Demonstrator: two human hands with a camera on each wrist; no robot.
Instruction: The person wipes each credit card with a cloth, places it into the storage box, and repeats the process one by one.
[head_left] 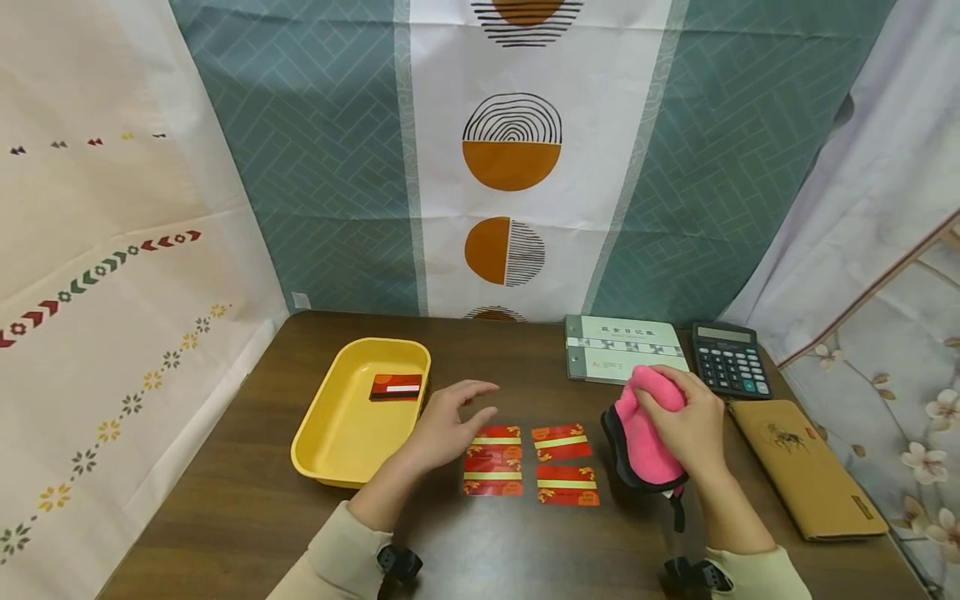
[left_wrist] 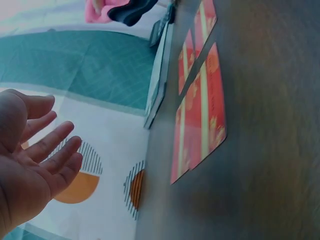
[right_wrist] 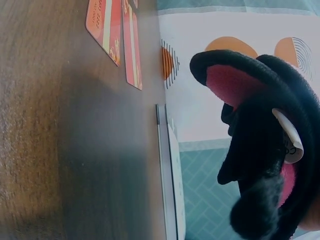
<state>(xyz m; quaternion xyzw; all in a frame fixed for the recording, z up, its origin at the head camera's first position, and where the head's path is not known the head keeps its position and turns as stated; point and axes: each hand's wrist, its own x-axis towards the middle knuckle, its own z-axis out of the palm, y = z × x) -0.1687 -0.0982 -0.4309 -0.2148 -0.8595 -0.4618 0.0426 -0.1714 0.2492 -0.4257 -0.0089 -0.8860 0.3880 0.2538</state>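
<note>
Four red cards (head_left: 567, 485) are lying on the brown surface (head_left: 225, 517) in two columns, and the right hand (head_left: 693, 421) is gripping a fuzzy pink-and-black pouch-looking thing (head_left: 647, 442), holding it up just right of them. The left hand (head_left: 444, 429) is hovering between those and a yellow tray (head_left: 324, 433), empty, fingers loosely spread. Another card (head_left: 395, 387) is sitting inside the tray, while a ledger (head_left: 626, 346), calculator (head_left: 730, 358) and tan notebook (head_left: 806, 467) are resting over to the right.
</note>
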